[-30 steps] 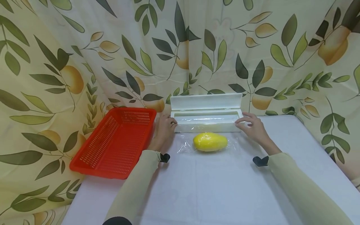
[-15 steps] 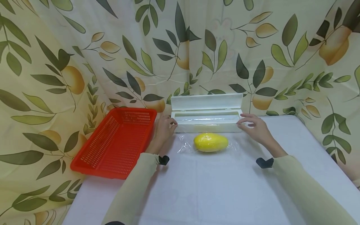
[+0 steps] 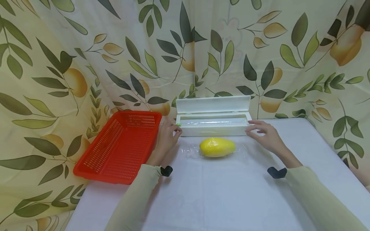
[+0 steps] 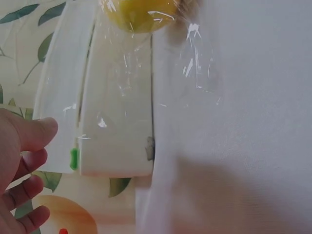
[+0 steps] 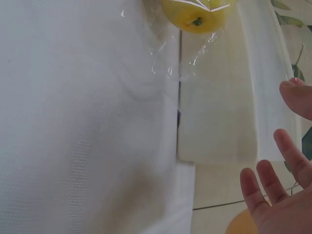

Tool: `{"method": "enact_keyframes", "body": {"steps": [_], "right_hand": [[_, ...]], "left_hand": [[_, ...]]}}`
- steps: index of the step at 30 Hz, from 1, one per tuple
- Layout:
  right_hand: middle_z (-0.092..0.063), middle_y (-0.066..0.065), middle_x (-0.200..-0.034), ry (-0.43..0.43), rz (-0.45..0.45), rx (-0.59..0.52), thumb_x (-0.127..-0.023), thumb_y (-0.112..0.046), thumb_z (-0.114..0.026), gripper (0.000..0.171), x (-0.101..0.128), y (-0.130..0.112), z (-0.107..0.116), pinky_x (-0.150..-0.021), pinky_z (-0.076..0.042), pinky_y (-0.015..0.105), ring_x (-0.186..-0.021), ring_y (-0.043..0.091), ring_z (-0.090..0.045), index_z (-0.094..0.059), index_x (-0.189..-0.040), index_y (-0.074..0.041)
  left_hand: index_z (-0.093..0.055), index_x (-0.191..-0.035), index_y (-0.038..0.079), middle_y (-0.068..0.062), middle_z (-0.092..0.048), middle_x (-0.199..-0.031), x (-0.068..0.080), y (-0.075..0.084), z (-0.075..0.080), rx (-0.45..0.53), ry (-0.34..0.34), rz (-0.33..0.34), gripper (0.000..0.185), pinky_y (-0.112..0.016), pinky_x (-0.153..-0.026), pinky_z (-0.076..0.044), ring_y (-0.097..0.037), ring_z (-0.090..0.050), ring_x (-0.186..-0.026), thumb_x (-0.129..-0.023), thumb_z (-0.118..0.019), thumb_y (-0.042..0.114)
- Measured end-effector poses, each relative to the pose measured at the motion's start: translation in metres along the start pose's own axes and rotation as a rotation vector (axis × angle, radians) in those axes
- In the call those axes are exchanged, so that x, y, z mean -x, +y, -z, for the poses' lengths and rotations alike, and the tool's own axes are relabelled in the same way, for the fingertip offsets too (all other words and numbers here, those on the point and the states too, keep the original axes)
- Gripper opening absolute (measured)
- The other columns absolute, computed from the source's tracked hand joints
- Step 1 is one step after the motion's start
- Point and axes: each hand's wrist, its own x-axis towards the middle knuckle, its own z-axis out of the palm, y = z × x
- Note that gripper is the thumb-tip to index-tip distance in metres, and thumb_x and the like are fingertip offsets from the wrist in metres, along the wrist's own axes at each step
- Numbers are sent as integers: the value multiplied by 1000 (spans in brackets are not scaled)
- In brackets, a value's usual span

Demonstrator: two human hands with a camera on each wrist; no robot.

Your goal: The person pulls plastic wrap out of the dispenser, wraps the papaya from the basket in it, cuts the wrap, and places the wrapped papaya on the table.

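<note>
The wrap dispenser (image 3: 213, 123), lid up, sits between loose-fingered, empty hands, the mango (image 3: 217, 147) before it, red basket (image 3: 118, 146) left.

Makeshift home-style staging corner: leaf-and-fruit print curtains (image 3: 86, 57) around a white-clothed table (image 3: 231, 199)

Worktop: your white-clothed worktop (image 3: 231, 199), set against a leaf-print curtain.
Left edge: a red slotted basket (image 3: 118, 146).
Rear centre: an open white wrap dispenser (image 3: 213, 123).
Just before it: a yellow mango (image 3: 217, 147) on clear film (image 3: 241, 150).
</note>
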Motion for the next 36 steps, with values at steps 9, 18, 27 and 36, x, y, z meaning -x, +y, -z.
{"method": "enact_keyframes", "body": {"steps": [9,18,27,36], "right_hand": [[-51,20,-150,2,-21,13,-99,-21,-71,20,12,-4,-1,-97,-45,66,-137,48,-41,-76,-111,-6],[-53,19,-148,-2,-42,7,-96,-17,-74,15,21,0,-7,-97,-46,66,-138,46,-42,-77,-109,-9],[-56,18,-145,-27,-27,-34,-94,-17,-76,12,33,2,-7,-105,-26,77,-140,50,-37,-79,-102,-9],[-58,21,-141,-85,6,21,-90,-10,-79,6,39,11,-13,-102,-24,76,-134,52,-39,-81,-95,-13]], "left_hand": [[-82,-94,13,-4,-72,-94,17,5,4,-49,53,-48,5,-42,-95,-45,-24,-60,-100,-91,-79,16],[-81,-92,10,-6,-71,-90,35,7,3,-30,106,-102,6,-41,-82,-48,-25,-60,-92,-87,-83,13],[-81,-91,10,-5,-67,-88,50,6,-2,2,114,-151,7,-39,-79,-48,-25,-58,-88,-85,-84,9],[-82,-88,13,-1,-64,-87,67,6,-14,-5,35,-118,6,-36,-78,-43,-21,-54,-87,-86,-83,9]]}}
